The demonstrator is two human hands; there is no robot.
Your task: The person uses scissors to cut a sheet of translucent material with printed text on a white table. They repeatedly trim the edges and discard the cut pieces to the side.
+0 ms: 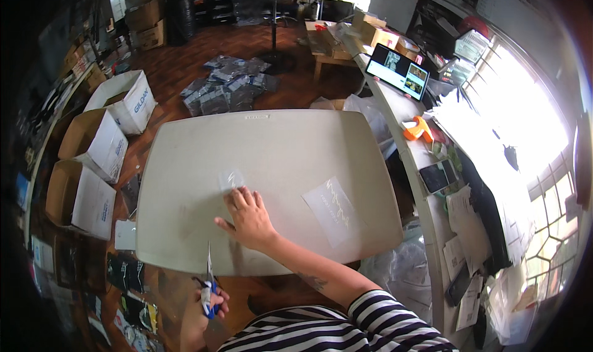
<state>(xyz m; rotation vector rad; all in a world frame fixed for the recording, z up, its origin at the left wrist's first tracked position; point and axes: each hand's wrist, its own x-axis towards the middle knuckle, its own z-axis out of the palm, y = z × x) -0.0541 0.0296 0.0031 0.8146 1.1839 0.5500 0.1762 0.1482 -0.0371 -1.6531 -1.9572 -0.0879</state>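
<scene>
My right hand (248, 217) lies palm down on the beige table (278, 142), its fingertips touching the near edge of a small clear film piece (231, 179) with a white mark on it. A larger clear sheet (334, 210) with a white printed design lies flat to the right of that hand, apart from it. My left hand (211, 302) is below the table's near edge and grips blue-handled scissors (209, 276) with the blades pointing up.
Open cardboard boxes (92, 148) stand on the floor at left. A pile of bagged dark items (225, 86) lies beyond the table. A long counter (426, 166) at right carries a screen (398, 71), an orange tape dispenser (417, 129), a phone and papers.
</scene>
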